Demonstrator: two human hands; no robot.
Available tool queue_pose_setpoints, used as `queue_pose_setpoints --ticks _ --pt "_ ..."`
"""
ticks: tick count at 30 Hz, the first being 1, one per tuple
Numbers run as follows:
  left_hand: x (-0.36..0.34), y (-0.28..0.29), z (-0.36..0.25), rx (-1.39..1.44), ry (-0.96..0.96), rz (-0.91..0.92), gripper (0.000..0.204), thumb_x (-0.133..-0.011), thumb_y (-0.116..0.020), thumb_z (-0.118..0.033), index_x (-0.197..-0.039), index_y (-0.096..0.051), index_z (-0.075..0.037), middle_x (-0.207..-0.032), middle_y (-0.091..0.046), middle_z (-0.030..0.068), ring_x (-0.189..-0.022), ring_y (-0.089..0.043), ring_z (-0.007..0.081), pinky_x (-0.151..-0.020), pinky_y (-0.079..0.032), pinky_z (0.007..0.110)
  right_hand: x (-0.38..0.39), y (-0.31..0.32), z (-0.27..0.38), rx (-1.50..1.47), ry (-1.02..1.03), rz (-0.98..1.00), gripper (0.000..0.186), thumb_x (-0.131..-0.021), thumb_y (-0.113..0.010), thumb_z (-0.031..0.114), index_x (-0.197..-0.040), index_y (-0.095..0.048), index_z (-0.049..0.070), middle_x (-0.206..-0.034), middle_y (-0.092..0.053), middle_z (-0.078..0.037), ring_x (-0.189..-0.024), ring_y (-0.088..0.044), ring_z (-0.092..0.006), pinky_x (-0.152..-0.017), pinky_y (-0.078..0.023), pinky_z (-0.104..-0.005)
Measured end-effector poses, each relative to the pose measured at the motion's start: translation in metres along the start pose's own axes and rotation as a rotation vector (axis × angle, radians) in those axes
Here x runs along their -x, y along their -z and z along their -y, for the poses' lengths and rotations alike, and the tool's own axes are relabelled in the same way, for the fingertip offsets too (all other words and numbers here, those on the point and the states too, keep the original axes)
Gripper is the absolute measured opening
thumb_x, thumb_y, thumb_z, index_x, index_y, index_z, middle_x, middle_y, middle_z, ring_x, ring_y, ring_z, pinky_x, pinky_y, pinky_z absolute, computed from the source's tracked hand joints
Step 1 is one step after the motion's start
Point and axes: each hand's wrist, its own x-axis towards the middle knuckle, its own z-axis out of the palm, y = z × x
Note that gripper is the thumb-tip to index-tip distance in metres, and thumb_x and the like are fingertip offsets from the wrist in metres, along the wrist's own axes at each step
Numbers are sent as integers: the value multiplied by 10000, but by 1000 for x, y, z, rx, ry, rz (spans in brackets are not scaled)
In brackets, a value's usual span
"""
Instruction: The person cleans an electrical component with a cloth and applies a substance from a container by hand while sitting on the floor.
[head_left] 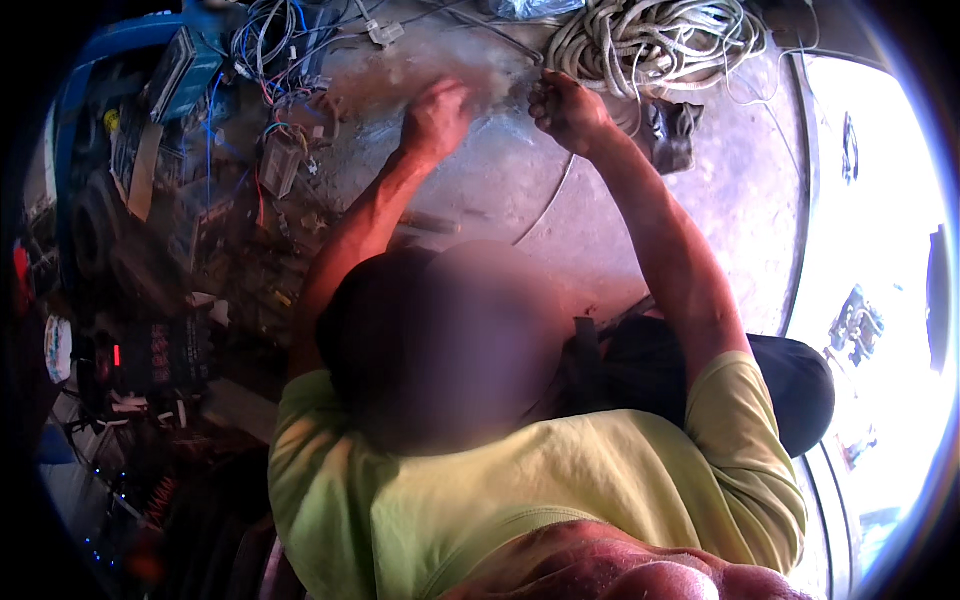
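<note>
My left hand (438, 118) is over the concrete floor near the top of the view, its fingers smeared by motion. Beside it on the right, my right hand (572, 112) is closed with the fingers curled in. What it holds is hidden. A thin grey cable (545, 212) comes out below the right hand and trails down across the floor. Another dark cable (500, 37) runs from the upper left toward the right fist. Just beyond that hand lies a large coil of pale rope (655, 45).
A crumpled dark bag-like object (672, 135) lies right of my right hand. Tangled wires (275, 50) and a small box with coloured leads (282, 163) are on the left. A teal box (188, 72) stands farther left among clutter. At the right, a floor edge (803, 200) borders a bright area.
</note>
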Motion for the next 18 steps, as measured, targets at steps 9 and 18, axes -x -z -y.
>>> queue_pose_setpoints --ticks 9,18 --pt "0 -15 3 -73 -204 144 183 -776 -606 -10 -953 -636 -44 -928 -591 151 -867 -609 400 -729 -524 469 -2 -7 3 286 235 1 242 -1005 -460 286 -932 -570 83 -787 -619 -47 -683 -565 -170 -586 -454 -275" --pt "-22 1 -31 203 122 156 242 -803 -637 -74 -1042 -673 -68 -1050 -676 161 -924 -659 364 -764 -545 423 17 -20 34 637 310 154 281 -1003 -473 254 -1149 -575 37 -1050 -653 -103 -977 -633 -230 -875 -533 -378"
